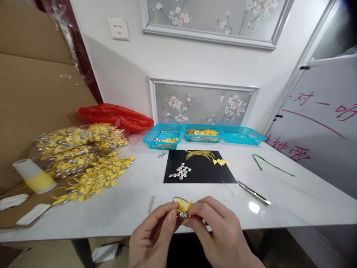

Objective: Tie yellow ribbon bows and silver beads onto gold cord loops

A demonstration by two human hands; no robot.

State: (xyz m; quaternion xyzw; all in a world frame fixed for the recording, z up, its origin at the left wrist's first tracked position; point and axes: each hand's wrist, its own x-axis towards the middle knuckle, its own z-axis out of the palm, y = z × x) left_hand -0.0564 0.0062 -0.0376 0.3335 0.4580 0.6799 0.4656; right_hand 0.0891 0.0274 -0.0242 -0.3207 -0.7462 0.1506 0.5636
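At the table's front edge, my left hand point(158, 232) and my right hand point(216, 227) meet with pinched fingers. Between them they hold a small yellow bow point(184, 204) with a shiny silver bead point(183, 216) just below it. A loop of gold wire point(180, 198) curves up behind the bow. How the wire joins the bead is hidden by my fingertips. Beyond my hands lies a black mat point(200, 175) bearing a heap of silver beads point(181, 171), a bundle of gold wires point(200, 154) and several yellow bows point(221, 162).
Behind the mat stand three blue baskets, the left point(147, 142), middle point(202, 139) and right point(242, 140). Tweezers point(253, 192) and a green wire point(272, 169) lie to the right. Leftward are yellow flower strands point(95, 178), a thread cone point(35, 176) and a red bag point(114, 115).
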